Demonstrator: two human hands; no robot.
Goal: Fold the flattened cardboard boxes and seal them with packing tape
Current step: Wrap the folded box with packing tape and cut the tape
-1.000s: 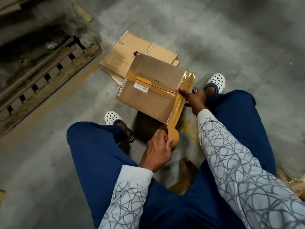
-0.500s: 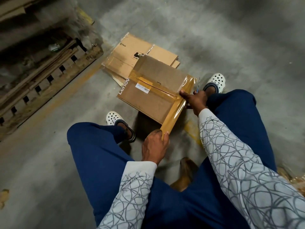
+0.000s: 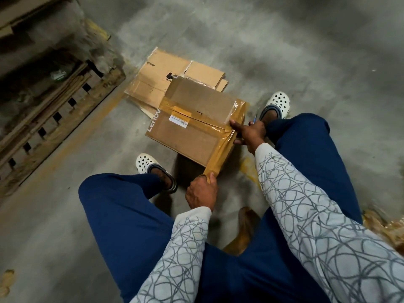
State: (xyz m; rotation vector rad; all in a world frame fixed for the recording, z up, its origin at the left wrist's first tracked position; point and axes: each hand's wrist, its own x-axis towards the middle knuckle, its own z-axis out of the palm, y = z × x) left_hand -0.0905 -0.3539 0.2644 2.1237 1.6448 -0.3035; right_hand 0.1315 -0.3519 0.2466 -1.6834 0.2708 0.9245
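A folded brown Lenovo cardboard box [image 3: 185, 136] stands on the floor between my feet, with brown tape across its top seam. A strip of packing tape [image 3: 220, 154] runs along the box's right edge down to the tape roll [image 3: 207, 176], which is mostly hidden under my left hand [image 3: 201, 193] gripping it. My right hand [image 3: 249, 132] presses a finger on the tape at the box's right corner, while its other fingers hold a thin blue tool [image 3: 254, 120].
Flattened cardboard boxes [image 3: 159, 82] lie on the concrete floor just behind the folded box. A wooden pallet [image 3: 54, 119] loaded with cardboard sits at the left. My white clogs [image 3: 277, 103] flank the box. Crumpled brown tape scraps [image 3: 384, 228] lie at the right.
My left hand has turned over the roll, which now hides under it, and pulled the strip taut along the box's right edge. My right hand stays on the corner.
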